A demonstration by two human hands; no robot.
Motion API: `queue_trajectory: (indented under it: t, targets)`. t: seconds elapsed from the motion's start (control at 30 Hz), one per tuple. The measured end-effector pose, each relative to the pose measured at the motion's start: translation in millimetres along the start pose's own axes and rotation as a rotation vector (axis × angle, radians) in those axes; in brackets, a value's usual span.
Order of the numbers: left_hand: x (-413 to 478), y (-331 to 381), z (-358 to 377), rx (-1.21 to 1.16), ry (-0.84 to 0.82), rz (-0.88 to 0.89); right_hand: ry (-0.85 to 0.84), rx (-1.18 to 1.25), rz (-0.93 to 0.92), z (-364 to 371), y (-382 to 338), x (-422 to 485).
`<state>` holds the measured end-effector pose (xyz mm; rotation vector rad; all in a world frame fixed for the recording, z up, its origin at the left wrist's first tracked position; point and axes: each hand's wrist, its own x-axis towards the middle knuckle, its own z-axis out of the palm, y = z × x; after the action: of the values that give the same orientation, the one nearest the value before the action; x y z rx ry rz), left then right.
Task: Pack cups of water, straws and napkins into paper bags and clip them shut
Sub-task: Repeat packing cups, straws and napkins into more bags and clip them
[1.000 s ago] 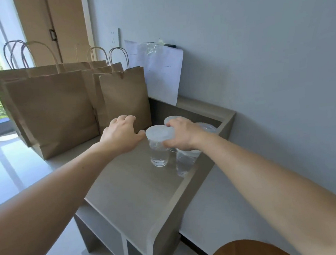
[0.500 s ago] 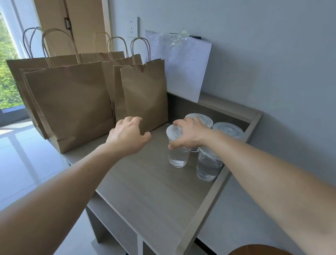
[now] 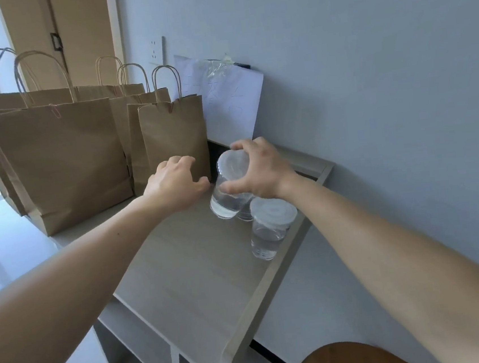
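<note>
One cup of water (image 3: 226,198) is in the right hand (image 3: 261,170). The fingers wrap round its white lid (image 3: 233,164) from above. The cup is tilted, and I cannot tell if its bottom touches the tabletop (image 3: 189,275). A second cup (image 3: 269,234) with a lid stands upright just beside it, near the raised edge of the tabletop. A third cup (image 3: 246,214) peeks out between the two, mostly hidden. The left hand (image 3: 173,183) is just beside the held cup, with its fingers loosely bent and holding nothing. It is right in front of a small paper bag (image 3: 174,138). A big paper bag (image 3: 59,162) stands to the left, with more bags behind. Both bags have a clip at the top. A white sheet (image 3: 233,105) hangs on the wall (image 3: 369,79) behind the cups.
</note>
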<state>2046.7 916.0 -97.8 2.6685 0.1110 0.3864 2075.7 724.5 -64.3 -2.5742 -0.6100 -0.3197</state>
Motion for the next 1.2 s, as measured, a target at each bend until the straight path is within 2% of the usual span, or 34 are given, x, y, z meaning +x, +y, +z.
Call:
queue_trajectory:
  t: [0.13,0.23,0.47,0.63,0.87,1.03,1.2]
  targets:
    - [2.0,37.6,-12.3,-0.041,0.043,0.091,0.210,-0.043,-0.005,-52.6,4.7,-14.0]
    - [2.0,71.8,-12.2,-0.055,0.026,0.175,0.342,-0.039,0.057,-90.3,17.1,-36.6]
    - [-9.8,178.7,16.8,-0.102,-0.059,0.418,0.459,-0.063,0.277,-161.9,77.0,-125.2]
    - [-50.1,256.2,73.7,-0.116,-0.173,0.573,0.441,-0.127,0.479,-177.3,140.1,-213.9]
    - [-139.9,324.8,188.0,-0.058,-0.455,0.671,0.329,-0.148,0.743,-163.4,222.8,-346.0]
    - [-206.5,353.0,258.7,-0.011,-0.649,0.662,0.216,-0.147,0.820,-139.9,271.1,-418.6]
    - [-257.3,358.1,311.2,0.095,-0.754,0.597,0.099,-0.103,0.825,-113.5,305.2,-462.5]
